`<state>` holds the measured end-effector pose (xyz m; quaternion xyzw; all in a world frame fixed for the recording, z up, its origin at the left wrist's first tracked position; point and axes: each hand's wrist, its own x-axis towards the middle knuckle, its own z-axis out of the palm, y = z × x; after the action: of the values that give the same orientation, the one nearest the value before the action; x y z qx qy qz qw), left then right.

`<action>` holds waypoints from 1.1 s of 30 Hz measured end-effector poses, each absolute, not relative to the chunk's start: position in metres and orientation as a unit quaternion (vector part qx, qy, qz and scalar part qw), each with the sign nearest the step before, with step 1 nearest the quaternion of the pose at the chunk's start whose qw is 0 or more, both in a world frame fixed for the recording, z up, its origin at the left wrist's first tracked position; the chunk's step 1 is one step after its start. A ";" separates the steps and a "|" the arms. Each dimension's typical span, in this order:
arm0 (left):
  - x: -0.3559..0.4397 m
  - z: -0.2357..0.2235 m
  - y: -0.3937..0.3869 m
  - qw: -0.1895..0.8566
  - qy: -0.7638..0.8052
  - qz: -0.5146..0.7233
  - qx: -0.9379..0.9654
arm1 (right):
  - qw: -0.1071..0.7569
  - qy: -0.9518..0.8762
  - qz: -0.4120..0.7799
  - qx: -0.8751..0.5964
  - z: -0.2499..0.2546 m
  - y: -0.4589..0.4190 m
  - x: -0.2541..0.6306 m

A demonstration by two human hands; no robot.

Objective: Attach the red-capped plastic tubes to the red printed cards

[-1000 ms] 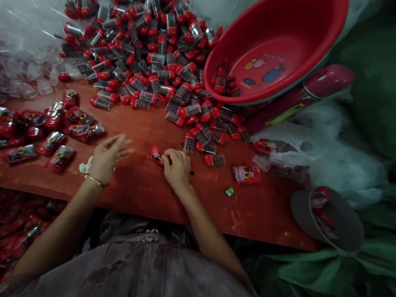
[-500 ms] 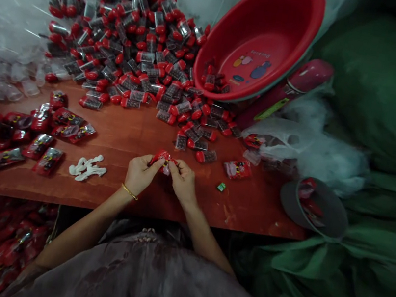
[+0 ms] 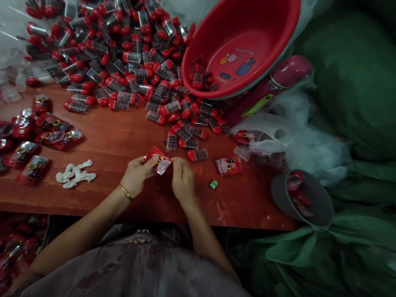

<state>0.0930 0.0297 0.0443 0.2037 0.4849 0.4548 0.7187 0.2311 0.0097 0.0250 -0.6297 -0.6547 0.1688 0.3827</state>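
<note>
My left hand [image 3: 135, 176], with a gold bangle at the wrist, is closed on a small red printed packet [image 3: 159, 160], thumb on top. The packet's pale, shiny part faces right. At its right edge, my right hand [image 3: 183, 180] is closed, thumb and forefinger pinching the corner; the fingertips partly hide the contact. Beyond the hands lie clear tubes with red caps and dark contents [image 3: 197, 155]. To the right another red packet [image 3: 228, 166] lies flat near a small green sachet [image 3: 213, 184]. Crumpled white finger cots or gloves [image 3: 76, 173] lie left of my hands.
A large heap of red-capped tubes [image 3: 123, 53] covers the back of the table [image 3: 118, 131]. A red basin [image 3: 244, 41] leans there beside a pink flask [image 3: 291, 70]. Filled red packets [image 3: 33, 169] lie left; a grey bowl [image 3: 281, 200] stands right, by green sacks [image 3: 358, 93].
My right hand has shifted from gripping the packet's side to pinching its right edge, exposing more of the packet. My left hand keeps its hold. The camera view has turned slightly right.
</note>
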 end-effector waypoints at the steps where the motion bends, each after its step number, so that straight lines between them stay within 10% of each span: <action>1: 0.091 0.045 0.031 0.722 0.488 0.449 0.196 | 0.355 -0.675 0.135 -0.633 0.026 0.014 0.245; 8: 0.080 0.045 0.033 0.750 0.454 0.434 0.206 | 0.138 -0.708 0.006 -0.692 0.015 0.028 0.312; 19: 0.084 0.046 0.024 0.690 0.475 0.455 0.303 | 0.438 -0.533 0.459 -0.560 0.038 -0.043 0.254; 33: 0.084 0.039 0.020 0.648 0.453 0.464 0.399 | 0.450 -0.496 0.499 -0.550 0.034 -0.051 0.226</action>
<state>0.0842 0.0203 0.0392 0.3994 0.4526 0.4644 0.6480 0.2263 -0.0514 0.0345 -0.5505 -0.4956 0.4985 0.4503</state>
